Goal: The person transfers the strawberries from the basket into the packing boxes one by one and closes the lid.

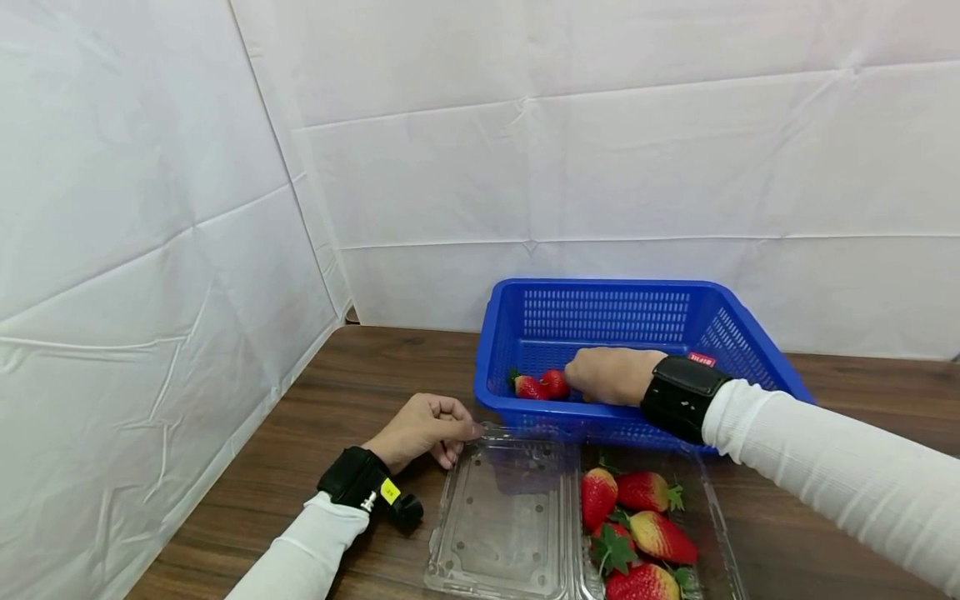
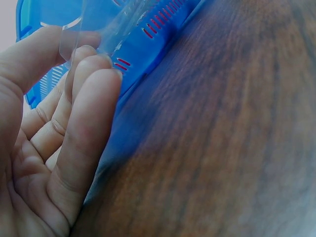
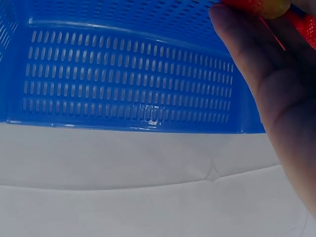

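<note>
My left hand point(image 1: 427, 429) pinches the far left corner of a clear plastic clamshell's lid point(image 1: 506, 517) between thumb and fingers; in the left wrist view its clear edge point(image 2: 69, 47) lies between them. The lid is folded out flat beside the clamshell's tray, which holds several red-and-yellow strawberries point(image 1: 660, 537) with green leaves. Inside a blue basket point(image 1: 607, 308), my right hand point(image 1: 611, 375) reaches down with curled fingers. A strawberry point(image 3: 269, 7) sits at its fingertips in the right wrist view, mostly out of frame. Just left of that hand lie two more strawberries point(image 1: 531, 387).
The basket, with slotted walls, stands behind the clamshell on a dark wooden table point(image 1: 255, 500). White sheeting point(image 1: 420, 183) hangs behind and along the left side. The right forearm crosses over the basket's near right rim.
</note>
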Action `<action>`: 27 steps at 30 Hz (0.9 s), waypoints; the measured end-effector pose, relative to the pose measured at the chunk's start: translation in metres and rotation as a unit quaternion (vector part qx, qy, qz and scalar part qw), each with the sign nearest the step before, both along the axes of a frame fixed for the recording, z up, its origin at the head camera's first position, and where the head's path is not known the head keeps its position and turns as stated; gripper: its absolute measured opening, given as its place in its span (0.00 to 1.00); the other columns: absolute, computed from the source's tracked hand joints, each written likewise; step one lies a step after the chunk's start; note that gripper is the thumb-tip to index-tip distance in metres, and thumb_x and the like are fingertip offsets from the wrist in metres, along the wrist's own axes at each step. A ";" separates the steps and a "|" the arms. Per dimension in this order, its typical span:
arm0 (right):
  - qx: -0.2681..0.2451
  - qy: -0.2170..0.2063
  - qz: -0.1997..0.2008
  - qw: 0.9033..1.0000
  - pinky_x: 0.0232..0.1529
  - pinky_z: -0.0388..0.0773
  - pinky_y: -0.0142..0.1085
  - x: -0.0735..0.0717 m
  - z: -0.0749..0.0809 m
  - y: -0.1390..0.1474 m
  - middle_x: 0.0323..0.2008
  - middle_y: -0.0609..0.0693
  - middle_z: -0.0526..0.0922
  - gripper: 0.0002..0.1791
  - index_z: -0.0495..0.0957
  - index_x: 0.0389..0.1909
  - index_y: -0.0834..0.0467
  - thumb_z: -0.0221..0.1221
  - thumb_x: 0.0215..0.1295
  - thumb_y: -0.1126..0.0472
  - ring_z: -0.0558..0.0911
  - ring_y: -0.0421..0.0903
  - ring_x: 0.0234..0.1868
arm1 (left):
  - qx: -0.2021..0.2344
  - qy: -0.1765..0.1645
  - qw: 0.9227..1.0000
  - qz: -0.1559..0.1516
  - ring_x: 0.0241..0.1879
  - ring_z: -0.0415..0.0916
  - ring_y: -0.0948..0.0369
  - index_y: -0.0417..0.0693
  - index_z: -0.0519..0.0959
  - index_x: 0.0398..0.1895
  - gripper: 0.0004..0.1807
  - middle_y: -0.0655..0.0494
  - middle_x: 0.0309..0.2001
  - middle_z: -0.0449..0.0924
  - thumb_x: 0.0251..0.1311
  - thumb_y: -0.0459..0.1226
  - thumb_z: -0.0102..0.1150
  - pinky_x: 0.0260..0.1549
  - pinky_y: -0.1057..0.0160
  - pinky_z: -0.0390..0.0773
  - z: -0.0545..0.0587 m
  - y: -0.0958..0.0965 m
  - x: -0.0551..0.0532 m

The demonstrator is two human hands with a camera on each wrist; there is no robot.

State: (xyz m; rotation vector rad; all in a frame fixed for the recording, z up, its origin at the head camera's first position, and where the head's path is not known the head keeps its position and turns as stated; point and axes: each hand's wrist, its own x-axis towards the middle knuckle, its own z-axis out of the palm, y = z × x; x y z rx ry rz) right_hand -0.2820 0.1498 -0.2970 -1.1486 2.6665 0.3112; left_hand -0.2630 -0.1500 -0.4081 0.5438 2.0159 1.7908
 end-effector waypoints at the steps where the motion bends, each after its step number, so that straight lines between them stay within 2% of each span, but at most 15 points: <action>1: -0.005 -0.002 -0.002 1.000 0.24 0.67 0.29 0.000 0.000 0.001 0.17 0.44 0.72 0.15 0.78 0.24 0.54 0.62 0.71 0.72 0.69 0.40 0.20 | -0.001 0.001 1.000 0.000 0.20 0.78 0.63 0.40 0.83 0.33 0.04 0.53 0.21 0.80 0.66 0.31 0.69 0.20 0.66 0.85 0.000 0.000 0.000; 7: -0.028 -0.023 -0.026 0.999 0.25 0.70 0.29 0.000 0.003 0.001 0.19 0.44 0.74 0.14 0.79 0.26 0.54 0.61 0.73 0.70 0.72 0.41 0.21 | -0.004 0.002 1.000 0.001 0.20 0.78 0.64 0.39 0.83 0.33 0.05 0.53 0.22 0.80 0.65 0.31 0.69 0.20 0.66 0.85 0.000 0.000 0.000; 17: -0.055 -0.040 -0.024 0.997 0.23 0.67 0.28 0.002 0.005 0.005 0.19 0.42 0.69 0.15 0.78 0.26 0.54 0.59 0.73 0.72 0.70 0.39 0.21 | -0.004 0.000 1.000 0.003 0.20 0.78 0.64 0.40 0.83 0.33 0.04 0.53 0.21 0.80 0.65 0.31 0.69 0.20 0.67 0.85 0.000 0.001 -0.001; 27: -0.062 -0.036 -0.029 0.997 0.26 0.72 0.29 0.002 0.008 0.005 0.22 0.44 0.72 0.09 0.81 0.33 0.56 0.60 0.74 0.71 0.72 0.40 0.24 | -0.002 0.000 1.000 0.004 0.20 0.78 0.63 0.40 0.83 0.33 0.04 0.52 0.21 0.80 0.65 0.30 0.69 0.20 0.66 0.85 0.000 0.000 0.000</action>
